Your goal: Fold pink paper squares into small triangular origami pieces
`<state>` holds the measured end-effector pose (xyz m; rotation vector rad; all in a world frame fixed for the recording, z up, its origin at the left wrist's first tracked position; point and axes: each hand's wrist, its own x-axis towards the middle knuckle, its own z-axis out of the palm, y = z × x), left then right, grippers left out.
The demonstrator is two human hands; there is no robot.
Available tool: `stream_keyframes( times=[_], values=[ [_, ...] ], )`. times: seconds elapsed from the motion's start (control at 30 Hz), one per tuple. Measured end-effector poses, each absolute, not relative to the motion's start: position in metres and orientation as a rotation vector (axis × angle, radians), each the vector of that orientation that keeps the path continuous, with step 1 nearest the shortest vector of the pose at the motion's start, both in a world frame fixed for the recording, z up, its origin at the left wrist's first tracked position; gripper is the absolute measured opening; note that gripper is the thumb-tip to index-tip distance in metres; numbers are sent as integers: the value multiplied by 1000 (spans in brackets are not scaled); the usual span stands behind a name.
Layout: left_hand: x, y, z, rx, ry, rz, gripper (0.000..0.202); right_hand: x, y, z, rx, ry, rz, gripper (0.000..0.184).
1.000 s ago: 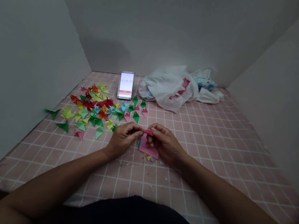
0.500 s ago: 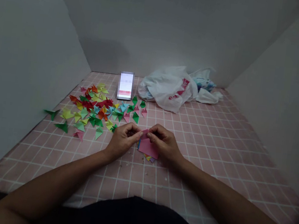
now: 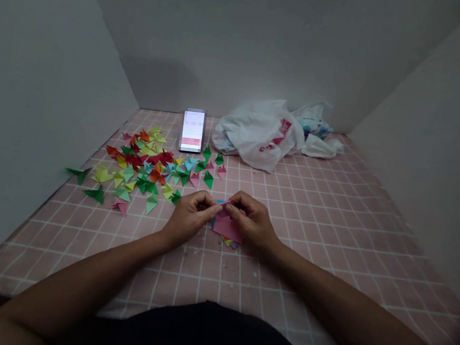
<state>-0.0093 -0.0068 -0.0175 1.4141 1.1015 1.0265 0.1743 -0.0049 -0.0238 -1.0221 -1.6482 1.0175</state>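
Note:
Between the fingertips of both hands is a small piece of folded pink paper (image 3: 223, 205). My left hand (image 3: 192, 216) pinches its left side, and my right hand (image 3: 252, 219) pinches its right side. Directly below lies a stack of coloured origami paper (image 3: 227, 228), pink on top, with blue, yellow and purple edges peeking out. My right hand partly covers the stack. To the left, many folded paper cranes (image 3: 145, 186) in green, red, yellow, orange, blue and pink lie scattered in a loose heap.
A phone (image 3: 192, 130) with a lit, blurred screen leans upright near the back wall. Right of it lies a crumpled white plastic bag (image 3: 259, 134), with a smaller bluish-white package (image 3: 316, 127) behind. A pink checked cloth (image 3: 331, 234) covers the surface, with pale walls (image 3: 245, 41) on three sides.
The folded pink paper between my fingers has tilted and now shows as a thinner strip. A blue edge of the stack has come into sight behind it. My hands have barely moved.

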Motion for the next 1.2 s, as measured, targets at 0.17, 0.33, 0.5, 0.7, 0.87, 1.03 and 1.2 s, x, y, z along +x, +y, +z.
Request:
stream_keyframes(
  times=[0.17, 0.33, 0.5, 0.7, 0.87, 1.03, 1.2],
  values=[
    [-10, -7, -16, 1437, 1078, 957, 28, 174, -7, -23, -1025, -1629, 1066, 19],
    [-11, -5, -16, 1442, 1035, 906, 30, 175, -8, -23, -1078, -1636, 1034, 20],
    [-13, -4, -14, 1648, 1040, 880, 27, 176, -6, -24, -1063, -1724, 924, 20],
    [-10, -8, -14, 1549, 1067, 948, 27, 175, -5, -26, -1070, -1555, 1215, 32],
    [-9, -6, -18, 1504, 1065, 1030, 28, 170, -8, -27, -1024, -1344, 1533, 33],
    [-12, -2, -20, 1504, 1008, 975, 27, 170, -7, -26, -1051, -1439, 1464, 29],
    [-11, -1, -18, 1498, 1012, 974, 30, 173, -6, -24, -1057, -1489, 1393, 26]
  ],
)
